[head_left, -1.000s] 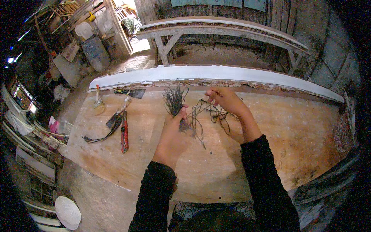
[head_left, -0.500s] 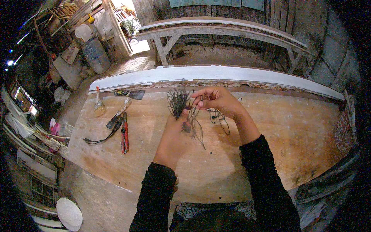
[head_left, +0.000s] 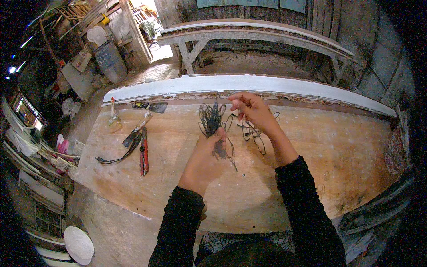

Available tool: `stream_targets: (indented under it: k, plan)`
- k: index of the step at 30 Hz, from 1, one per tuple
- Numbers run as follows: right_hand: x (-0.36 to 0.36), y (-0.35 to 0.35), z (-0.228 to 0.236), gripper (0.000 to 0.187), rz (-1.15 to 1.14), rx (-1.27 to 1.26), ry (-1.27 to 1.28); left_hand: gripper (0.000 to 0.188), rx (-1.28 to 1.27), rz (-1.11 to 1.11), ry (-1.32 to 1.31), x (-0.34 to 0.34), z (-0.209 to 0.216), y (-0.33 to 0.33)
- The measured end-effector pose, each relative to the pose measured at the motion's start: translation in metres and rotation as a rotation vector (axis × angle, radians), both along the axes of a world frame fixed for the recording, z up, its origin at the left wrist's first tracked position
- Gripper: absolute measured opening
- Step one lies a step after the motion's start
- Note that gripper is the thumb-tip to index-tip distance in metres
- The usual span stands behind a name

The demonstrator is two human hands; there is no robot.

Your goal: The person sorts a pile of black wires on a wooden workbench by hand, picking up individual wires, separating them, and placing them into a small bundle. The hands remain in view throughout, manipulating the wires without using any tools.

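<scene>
My left hand (head_left: 201,156) is wrapped around a bundle of thin dark looped cords (head_left: 212,118), held above the wooden board. Its looped ends fan out above my fist, and one long strand hangs below on the right. My right hand (head_left: 253,113) hovers just right of the bundle, fingers bent and the thumb close to the index finger. Whether a strand is between those fingertips is too small to tell. Beneath that hand, a few loose dark cord loops (head_left: 259,141) lie on the board.
On the board's left side lie a red utility knife (head_left: 143,153), a handled tool (head_left: 133,135) beside a black strip (head_left: 109,160), a scraper (head_left: 159,107) and a brush (head_left: 114,119). A long white-topped plank (head_left: 249,83) borders the far edge. Behind it stands a wooden bench (head_left: 249,38).
My right hand has drawn slightly up and right, away from the bundle. The left hand has shifted a little to the right, and the cord loops fan differently.
</scene>
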State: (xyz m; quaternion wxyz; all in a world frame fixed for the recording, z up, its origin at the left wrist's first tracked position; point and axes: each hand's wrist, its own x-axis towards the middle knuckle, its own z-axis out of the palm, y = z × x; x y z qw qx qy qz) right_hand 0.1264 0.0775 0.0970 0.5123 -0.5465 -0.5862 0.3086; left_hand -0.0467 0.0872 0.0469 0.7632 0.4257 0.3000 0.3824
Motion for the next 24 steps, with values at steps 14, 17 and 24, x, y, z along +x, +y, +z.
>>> stream_targets:
  k: [14,17,24]
  plan:
    - [0.035,0.019,-0.063,0.017,-0.168,-0.190,-1.166,0.020,-0.007,0.152,-0.050,-0.007,0.001,0.012]
    - [0.037,0.019,-0.056,0.013,-0.199,-0.135,-1.111,0.021,-0.009,0.203,-0.027,-0.008,-0.003,0.017]
    - [0.004,0.008,-0.022,0.014,-0.115,0.161,-0.484,0.027,0.237,0.325,0.200,-0.003,0.003,0.014]
